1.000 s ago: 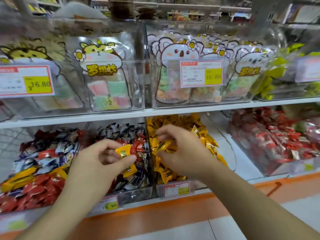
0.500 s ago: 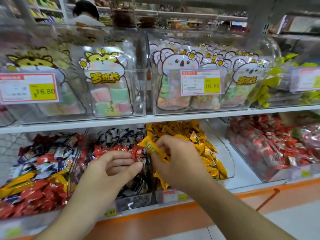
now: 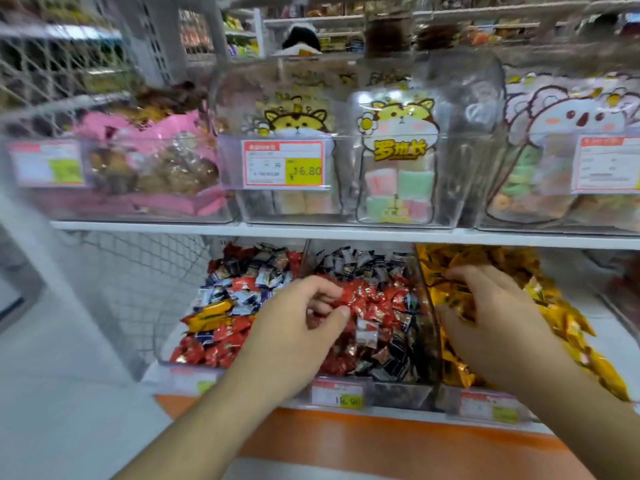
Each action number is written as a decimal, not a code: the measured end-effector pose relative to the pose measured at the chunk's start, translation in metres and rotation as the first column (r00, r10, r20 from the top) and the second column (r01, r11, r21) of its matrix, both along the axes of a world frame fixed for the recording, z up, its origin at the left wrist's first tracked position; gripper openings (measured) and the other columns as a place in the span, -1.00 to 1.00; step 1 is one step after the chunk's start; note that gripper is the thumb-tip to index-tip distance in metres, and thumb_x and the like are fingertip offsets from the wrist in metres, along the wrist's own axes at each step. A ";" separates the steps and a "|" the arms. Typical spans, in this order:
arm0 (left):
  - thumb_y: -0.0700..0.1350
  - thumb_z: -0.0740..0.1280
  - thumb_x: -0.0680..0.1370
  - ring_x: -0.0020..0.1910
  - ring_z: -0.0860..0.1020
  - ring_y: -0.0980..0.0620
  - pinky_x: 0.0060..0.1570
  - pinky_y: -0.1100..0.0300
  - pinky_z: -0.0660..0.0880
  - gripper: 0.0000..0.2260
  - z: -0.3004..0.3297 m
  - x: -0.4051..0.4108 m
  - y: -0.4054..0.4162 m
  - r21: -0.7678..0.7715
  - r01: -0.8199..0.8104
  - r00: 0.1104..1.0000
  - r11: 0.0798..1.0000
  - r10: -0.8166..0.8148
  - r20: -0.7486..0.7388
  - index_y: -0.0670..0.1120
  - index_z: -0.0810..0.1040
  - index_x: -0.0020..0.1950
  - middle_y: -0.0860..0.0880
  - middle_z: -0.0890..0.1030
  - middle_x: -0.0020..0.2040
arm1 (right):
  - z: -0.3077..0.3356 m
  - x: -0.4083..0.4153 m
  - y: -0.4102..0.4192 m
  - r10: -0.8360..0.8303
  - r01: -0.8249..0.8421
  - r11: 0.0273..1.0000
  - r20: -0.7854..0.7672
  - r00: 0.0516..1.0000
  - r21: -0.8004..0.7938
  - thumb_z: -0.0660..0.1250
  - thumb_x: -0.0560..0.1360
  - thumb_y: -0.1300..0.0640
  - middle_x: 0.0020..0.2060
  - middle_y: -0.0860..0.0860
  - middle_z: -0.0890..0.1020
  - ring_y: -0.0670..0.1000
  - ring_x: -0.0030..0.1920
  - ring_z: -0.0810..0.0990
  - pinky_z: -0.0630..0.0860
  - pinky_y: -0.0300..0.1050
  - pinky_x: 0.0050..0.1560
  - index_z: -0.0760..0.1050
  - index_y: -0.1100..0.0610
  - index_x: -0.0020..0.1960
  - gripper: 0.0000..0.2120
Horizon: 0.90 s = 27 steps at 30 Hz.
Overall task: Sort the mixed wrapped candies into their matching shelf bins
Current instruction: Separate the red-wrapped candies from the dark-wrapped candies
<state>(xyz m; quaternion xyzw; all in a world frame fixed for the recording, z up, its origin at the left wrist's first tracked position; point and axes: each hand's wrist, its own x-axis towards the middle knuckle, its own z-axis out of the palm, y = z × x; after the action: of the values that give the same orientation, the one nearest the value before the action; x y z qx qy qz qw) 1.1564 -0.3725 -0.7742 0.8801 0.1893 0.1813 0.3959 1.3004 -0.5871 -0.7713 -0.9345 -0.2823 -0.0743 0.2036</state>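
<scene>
Three clear bins stand side by side on the lower shelf. The left bin [image 3: 180, 377] holds mixed red, blue-white and a few yellow candies [image 3: 209, 315]. Red and black candies fill the middle bin [image 3: 398, 393]. In the right bin [image 3: 446, 403] lie yellow candies [image 3: 571, 327]. My left hand [image 3: 294, 334] hovers over the middle bin, thumb and curled fingers pinching a red candy [image 3: 360, 303]. Fingers spread, my right hand [image 3: 495, 323] rests on the yellow pile; nothing shows in its grip.
The upper shelf [image 3: 311, 230] carries clear bins of pastel marshmallow packs [image 3: 398, 188], pink-wrapped snacks [image 3: 145, 168] and price tags. A white wire mesh panel [image 3: 131, 278] closes the shelf's left end. An orange shelf edge [image 3: 381, 438] runs below the bins.
The view swung left. My right hand carried the yellow candy into the yellow bin and now rests on the pile. My left hand dropped onto the red candies in the middle bin.
</scene>
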 end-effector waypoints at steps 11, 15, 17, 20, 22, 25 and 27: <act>0.02 0.43 0.60 0.10 0.58 0.11 0.13 0.17 0.52 -0.75 -0.024 -0.013 0.105 0.310 -0.043 0.965 0.950 0.119 -0.233 0.10 0.62 0.28 0.11 0.61 0.16 | -0.010 -0.016 0.021 0.094 -0.094 0.996 -0.009 0.996 0.011 0.46 0.51 0.21 0.24 0.00 0.59 0.09 0.32 0.54 0.44 -0.06 0.34 0.55 0.11 0.31 -0.62; 0.15 0.43 0.58 0.39 0.43 -0.08 0.38 0.02 0.44 -0.51 -0.038 0.001 0.103 0.460 0.041 0.916 0.887 0.151 -0.372 -0.01 0.54 0.45 -0.04 0.51 0.36 | -0.014 -0.019 0.027 0.104 -0.104 0.995 -0.032 0.994 -0.006 0.46 0.51 0.21 0.23 -0.02 0.57 0.07 0.31 0.51 0.38 -0.13 0.30 0.55 0.10 0.31 -0.62; 0.18 0.46 0.54 0.32 0.45 -0.09 0.32 0.00 0.46 -0.57 -0.040 0.006 0.105 0.499 0.036 0.904 0.866 0.185 -0.386 -0.02 0.62 0.32 -0.04 0.54 0.24 | -0.017 -0.019 0.029 0.107 -0.107 0.994 -0.029 0.994 -0.021 0.48 0.49 0.21 0.20 -0.02 0.59 0.07 0.29 0.52 0.34 -0.17 0.29 0.56 0.10 0.28 -0.63; 0.15 0.50 0.50 0.21 0.47 -0.03 0.27 0.00 0.45 -0.77 -0.037 0.004 0.103 0.476 0.010 0.915 0.879 0.184 -0.359 0.08 0.65 0.08 0.05 0.55 0.11 | -0.020 -0.019 0.032 0.119 -0.120 0.992 -0.023 0.993 -0.031 0.49 0.45 0.22 0.16 -0.05 0.59 0.04 0.28 0.53 0.31 -0.20 0.32 0.58 0.08 0.24 -0.64; 0.12 0.50 0.52 0.22 0.49 -0.01 0.29 -0.01 0.42 -0.83 -0.035 0.003 0.100 0.456 0.008 0.920 0.890 0.172 -0.352 0.12 0.64 0.05 0.10 0.59 0.11 | -0.020 -0.018 0.032 0.120 -0.122 0.992 -0.031 0.992 -0.042 0.48 0.47 0.20 0.19 -0.06 0.59 0.02 0.30 0.52 0.29 -0.23 0.34 0.58 0.08 0.25 -0.63; 0.20 0.46 0.53 0.33 0.43 -0.03 0.39 -0.06 0.31 -0.64 -0.034 0.002 0.097 0.485 0.036 0.900 0.874 0.182 -0.395 0.14 0.56 0.28 0.09 0.58 0.26 | -0.019 -0.018 0.032 0.128 -0.130 0.991 -0.034 0.991 -0.039 0.47 0.49 0.18 0.22 -0.07 0.57 0.00 0.32 0.49 0.28 -0.24 0.35 0.57 0.08 0.28 -0.63; 0.30 0.42 0.50 0.40 0.35 -0.06 0.44 -0.08 0.21 -0.50 -0.033 0.002 0.094 0.505 0.061 0.870 0.861 0.202 -0.449 0.13 0.52 0.37 0.07 0.51 0.35 | -0.019 -0.019 0.031 0.133 -0.134 0.990 -0.030 0.991 -0.033 0.46 0.49 0.18 0.21 -0.08 0.56 -0.02 0.32 0.49 0.28 -0.25 0.35 0.56 0.07 0.27 -0.65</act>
<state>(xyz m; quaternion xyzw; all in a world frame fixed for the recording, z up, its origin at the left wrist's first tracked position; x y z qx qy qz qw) 1.1580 -0.2781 -0.8074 0.9614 0.2617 0.0116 0.0843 1.2815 -0.5562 -0.7903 -0.9179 -0.3427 -0.0425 0.1955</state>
